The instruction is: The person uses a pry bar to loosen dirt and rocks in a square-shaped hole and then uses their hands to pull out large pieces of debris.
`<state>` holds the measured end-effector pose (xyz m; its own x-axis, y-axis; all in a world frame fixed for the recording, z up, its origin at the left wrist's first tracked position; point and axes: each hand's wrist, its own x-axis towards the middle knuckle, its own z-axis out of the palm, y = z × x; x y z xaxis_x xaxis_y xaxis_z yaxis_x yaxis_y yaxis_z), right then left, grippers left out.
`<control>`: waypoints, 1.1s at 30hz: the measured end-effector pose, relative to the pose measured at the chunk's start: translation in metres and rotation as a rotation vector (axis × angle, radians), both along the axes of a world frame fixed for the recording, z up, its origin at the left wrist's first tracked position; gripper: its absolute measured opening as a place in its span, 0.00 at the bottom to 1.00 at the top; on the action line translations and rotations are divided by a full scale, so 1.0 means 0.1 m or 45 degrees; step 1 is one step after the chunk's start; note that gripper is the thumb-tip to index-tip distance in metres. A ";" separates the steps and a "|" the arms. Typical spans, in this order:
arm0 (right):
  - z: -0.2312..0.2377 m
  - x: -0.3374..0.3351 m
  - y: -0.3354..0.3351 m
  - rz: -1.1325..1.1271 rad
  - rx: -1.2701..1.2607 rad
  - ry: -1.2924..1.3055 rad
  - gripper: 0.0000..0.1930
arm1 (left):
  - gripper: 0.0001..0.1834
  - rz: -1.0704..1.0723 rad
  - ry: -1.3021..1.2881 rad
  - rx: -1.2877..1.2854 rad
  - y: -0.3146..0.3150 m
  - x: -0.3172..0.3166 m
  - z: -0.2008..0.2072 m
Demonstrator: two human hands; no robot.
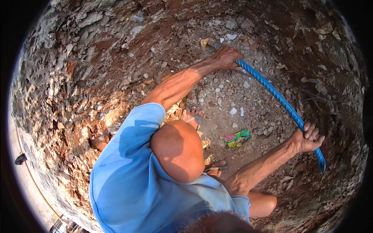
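dark hair [217, 225] is nearest, at the lower edge, and beside it my blue shirt [124, 190]. the blue ribbed bar [278, 96] is held above the stony ground [211, 93], between my two hands. i think it could slip if one grip becomes loose, or turn aside if its end meets a hard stone, and then hurt my sandalled foot [190, 115]. my left hand [227, 57] is clamped on its far part, arm stretched forward, fingertips hidden; my right hand [309, 138] has fingers curled around it near the other end, forearm reaching out rightward.
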<state>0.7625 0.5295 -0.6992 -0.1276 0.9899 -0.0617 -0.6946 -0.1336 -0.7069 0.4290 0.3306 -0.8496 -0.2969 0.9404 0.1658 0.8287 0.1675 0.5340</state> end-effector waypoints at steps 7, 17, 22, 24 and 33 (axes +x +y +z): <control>0.21 0.98 0.08 0.139 -0.005 0.018 0.27 | 0.08 -0.050 -0.149 -0.100 -0.37 0.81 0.27; -0.14 -0.36 0.05 0.068 -0.238 -0.123 0.26 | 0.06 0.103 -0.132 -0.209 -0.37 0.00 -0.22; -0.39 0.01 -0.18 0.084 -0.317 -0.090 0.26 | 0.09 0.174 -0.038 -0.404 -1.07 0.46 0.08; -0.23 0.48 0.03 0.144 -0.171 0.014 0.27 | 0.10 0.137 -0.163 -0.301 -0.90 0.64 0.25; 0.05 -0.24 -0.14 0.094 0.030 0.008 0.29 | 0.07 0.118 -0.081 -0.141 -0.30 -0.01 -0.05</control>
